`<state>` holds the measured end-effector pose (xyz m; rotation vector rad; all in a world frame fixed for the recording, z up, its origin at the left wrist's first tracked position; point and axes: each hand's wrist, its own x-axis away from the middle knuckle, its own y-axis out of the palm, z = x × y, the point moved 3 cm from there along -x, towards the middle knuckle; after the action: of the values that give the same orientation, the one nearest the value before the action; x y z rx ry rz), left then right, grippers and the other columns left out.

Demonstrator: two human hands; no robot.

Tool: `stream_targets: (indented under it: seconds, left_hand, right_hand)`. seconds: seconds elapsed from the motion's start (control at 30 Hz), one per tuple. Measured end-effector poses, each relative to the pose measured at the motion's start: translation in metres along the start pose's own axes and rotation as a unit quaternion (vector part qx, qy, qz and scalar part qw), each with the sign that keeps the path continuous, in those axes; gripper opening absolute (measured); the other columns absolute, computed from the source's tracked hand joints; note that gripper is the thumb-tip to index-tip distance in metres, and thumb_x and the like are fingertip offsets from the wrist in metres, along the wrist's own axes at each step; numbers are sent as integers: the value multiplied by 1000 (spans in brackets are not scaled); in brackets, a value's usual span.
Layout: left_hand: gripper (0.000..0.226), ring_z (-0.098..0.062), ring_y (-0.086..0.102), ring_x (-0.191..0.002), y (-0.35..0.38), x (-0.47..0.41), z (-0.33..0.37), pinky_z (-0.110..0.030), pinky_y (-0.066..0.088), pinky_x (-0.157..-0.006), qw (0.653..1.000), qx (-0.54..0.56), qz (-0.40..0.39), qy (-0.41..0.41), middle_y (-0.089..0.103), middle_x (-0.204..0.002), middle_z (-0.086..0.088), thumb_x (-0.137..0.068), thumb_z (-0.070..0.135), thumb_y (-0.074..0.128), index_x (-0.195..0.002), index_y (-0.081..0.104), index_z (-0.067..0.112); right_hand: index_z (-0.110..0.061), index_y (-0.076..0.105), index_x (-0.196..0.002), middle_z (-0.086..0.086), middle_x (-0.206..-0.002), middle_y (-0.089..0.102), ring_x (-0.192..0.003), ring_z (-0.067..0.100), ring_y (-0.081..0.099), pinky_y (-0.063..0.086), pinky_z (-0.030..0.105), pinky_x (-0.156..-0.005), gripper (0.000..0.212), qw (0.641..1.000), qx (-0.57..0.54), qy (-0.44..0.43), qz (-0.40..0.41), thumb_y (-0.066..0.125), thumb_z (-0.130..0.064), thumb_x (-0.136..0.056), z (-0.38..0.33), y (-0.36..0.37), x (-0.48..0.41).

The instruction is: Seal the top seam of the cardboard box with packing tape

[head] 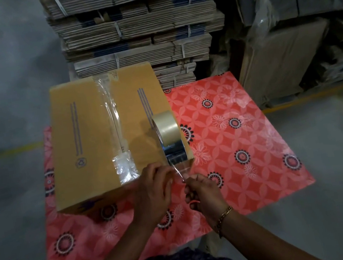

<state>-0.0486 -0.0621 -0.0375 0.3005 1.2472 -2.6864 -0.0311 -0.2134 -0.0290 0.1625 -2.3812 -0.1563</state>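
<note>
A closed brown cardboard box (91,142) lies on a table with a red flowered cloth (235,142). Clear packing tape (116,125) runs along its top seam from the far edge to the near edge. A tape dispenser with a beige roll (171,139) stands on the box's near right corner. A short strip of clear tape (181,174) stretches from the dispenser toward me. My left hand (153,191) rests at the box's near edge beside the strip. My right hand (200,190), with a bracelet on the wrist, pinches the strip's free end.
Tall stacks of strapped flat cardboard (138,22) rise just behind the table. Plastic-wrapped cartons (297,20) stand at the right. Grey concrete floor (1,111) with a yellow line surrounds the table.
</note>
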Motion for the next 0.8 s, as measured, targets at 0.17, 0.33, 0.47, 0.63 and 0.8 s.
stream_targets:
  seconds: [0.17,0.33,0.47,0.63,0.8]
  left_hand:
    - [15,-13,53,-97,1,0,7,-18,38,-83,1000,-7,10,21,56,-107,-4,-94,16,64,-108,68,12]
    - [14,-12,53,-97,-1,-3,8,-25,44,-80,1000,15,20,14,57,-103,1,-94,20,59,-101,70,14]
    - [20,-14,56,-94,1,-3,-1,-37,51,-77,999,46,16,-16,56,-102,4,-96,28,55,-102,70,15]
    - [7,-8,61,-88,0,-3,2,-35,53,-69,994,100,17,-48,58,-99,9,-94,22,65,-95,70,18]
    - [5,-5,62,-89,1,-4,3,-27,52,-75,986,147,14,-78,62,-96,8,-90,14,72,-90,69,18]
  right_hand:
    - [-13,59,-81,3,-62,57,-48,15,52,36,24,-47,21,1000,5,-12,-15,70,-29,-90,-2,-1,-1]
    - [-11,68,-94,2,-66,59,-52,14,53,37,23,-49,39,999,-4,10,-50,60,-50,-92,-4,2,3]
    - [-12,71,-99,6,-71,65,-60,20,57,40,26,-52,76,988,-48,26,-143,33,-77,-89,-9,-1,5]
    - [-11,60,-100,8,-82,64,-59,15,59,43,23,-49,19,981,130,-142,16,65,-27,-93,-9,-42,-9]
    - [-23,59,-109,0,-96,66,-68,16,59,49,24,-62,24,926,258,-274,1,66,-11,-90,-17,-52,-16]
